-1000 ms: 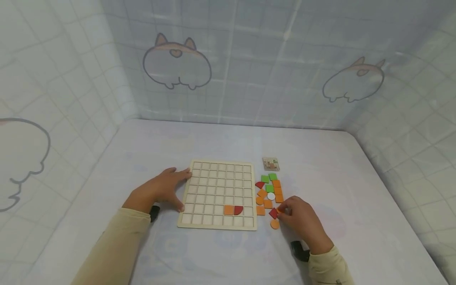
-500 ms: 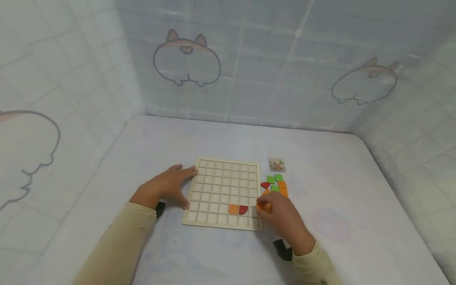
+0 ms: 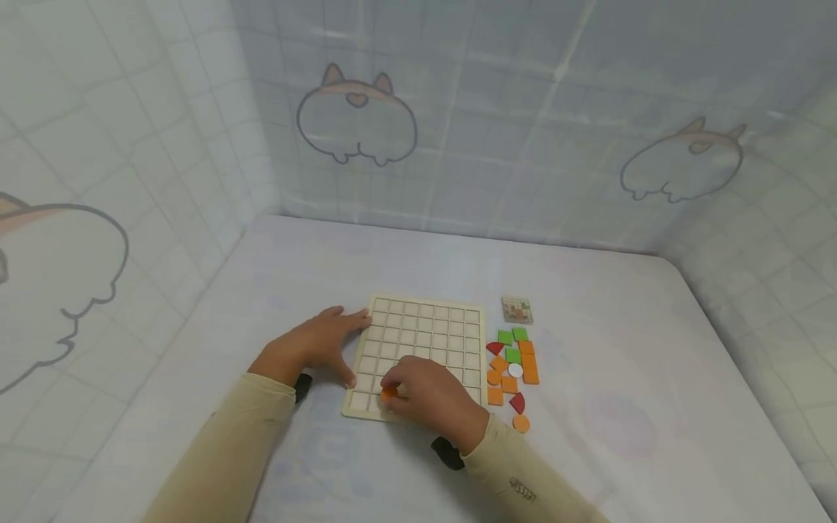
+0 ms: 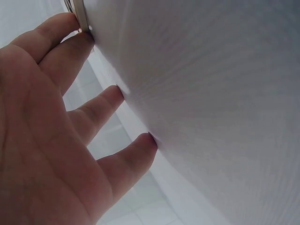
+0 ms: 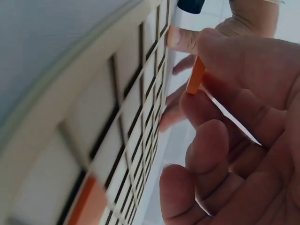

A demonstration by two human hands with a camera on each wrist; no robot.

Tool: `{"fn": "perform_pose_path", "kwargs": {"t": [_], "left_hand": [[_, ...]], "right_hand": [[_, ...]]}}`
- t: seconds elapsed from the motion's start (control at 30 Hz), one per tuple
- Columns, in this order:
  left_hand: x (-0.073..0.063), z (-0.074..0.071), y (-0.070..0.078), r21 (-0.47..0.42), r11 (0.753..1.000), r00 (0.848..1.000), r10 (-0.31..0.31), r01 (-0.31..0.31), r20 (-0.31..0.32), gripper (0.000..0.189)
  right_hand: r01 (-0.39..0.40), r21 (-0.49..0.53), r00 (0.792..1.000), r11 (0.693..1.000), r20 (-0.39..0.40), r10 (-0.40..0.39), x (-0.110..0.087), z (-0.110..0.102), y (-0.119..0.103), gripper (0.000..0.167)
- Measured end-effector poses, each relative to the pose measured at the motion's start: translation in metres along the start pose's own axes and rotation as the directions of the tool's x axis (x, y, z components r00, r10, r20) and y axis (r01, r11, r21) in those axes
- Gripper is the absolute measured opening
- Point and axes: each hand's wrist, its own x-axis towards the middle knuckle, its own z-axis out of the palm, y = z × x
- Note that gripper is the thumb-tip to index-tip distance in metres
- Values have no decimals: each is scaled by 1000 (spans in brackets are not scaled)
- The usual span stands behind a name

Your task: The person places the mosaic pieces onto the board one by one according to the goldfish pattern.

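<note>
My left hand [image 3: 320, 345] lies spread along the left edge of the pale wooden grid board [image 3: 425, 301], thumb and fingertips touching its frame. In the left wrist view two fingertips meet the board's edge [image 4: 80, 16], while the other two rest on the tabletop. Over the lower left squares, my right hand [image 3: 428, 392] pinches a small orange tile [image 5: 196, 76] between thumb and fingertip, held just above the grid. An orange tile [image 5: 91, 201] sits in the board in the right wrist view. The right hand hides part of the lower rows in the head view.
Right of the board lie loose tiles: green squares [image 3: 513, 356], orange squares [image 3: 529, 359], red quarter circles [image 3: 517, 402], a white disc [image 3: 515, 370] and an orange disc [image 3: 521, 423]. A small patterned card [image 3: 517, 310] lies behind them.
My right hand has picked an orange tile from the loose ones and carried it left, over the board's lower left part. The left hand stays at the board's edge; the head view has shifted slightly.
</note>
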Motion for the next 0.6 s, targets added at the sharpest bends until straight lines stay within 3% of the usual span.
{"fn": "perform_pose_path", "kwargs": {"t": [0.23,0.6], "left_hand": [[1,3,-1,9,1000,1000,-5,6,-10,120],[-3,1,1,10,1000,1000,5,-5,-11,117]], "right_hand": [[6,-61,1000,998,24,-4,15,8,-6,17],[-57,-62,998,996,17,58,23,17,-5,14]]}}
